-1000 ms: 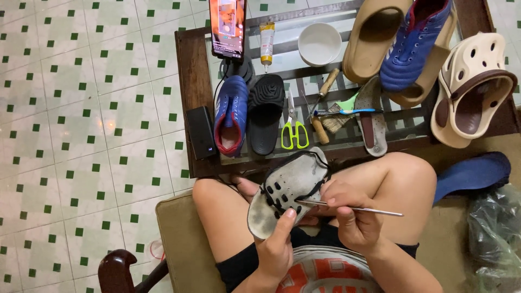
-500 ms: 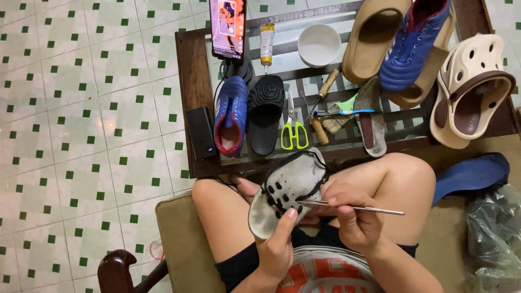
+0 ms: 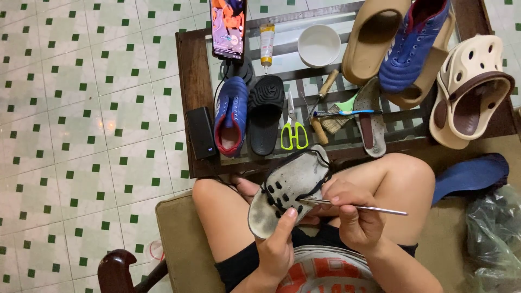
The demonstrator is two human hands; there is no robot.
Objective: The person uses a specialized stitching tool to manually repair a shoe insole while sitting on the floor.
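A worn grey clog [image 3: 290, 187] with dark holes and a dark strap lies across my lap between my knees. My left hand [image 3: 277, 247] grips it from below, thumb pressed on its near end. My right hand [image 3: 350, 214] pinches a thin metal awl [image 3: 358, 206], whose tip meets the clog near its holes. The awl's shaft points out to the right over my thigh.
A dark glass-topped table [image 3: 187, 81] ahead holds a propped phone [image 3: 228, 27], glue tube [image 3: 266, 46], white bowl [image 3: 319, 45], green scissors [image 3: 293, 127], blue shoe [image 3: 232, 116], black sandal [image 3: 266, 114], brushes and several other shoes. A blue insole [image 3: 472, 173] and plastic bag [image 3: 496, 239] lie right.
The clog and both hands have barely shifted; the awl stays pressed at the clog's holes.
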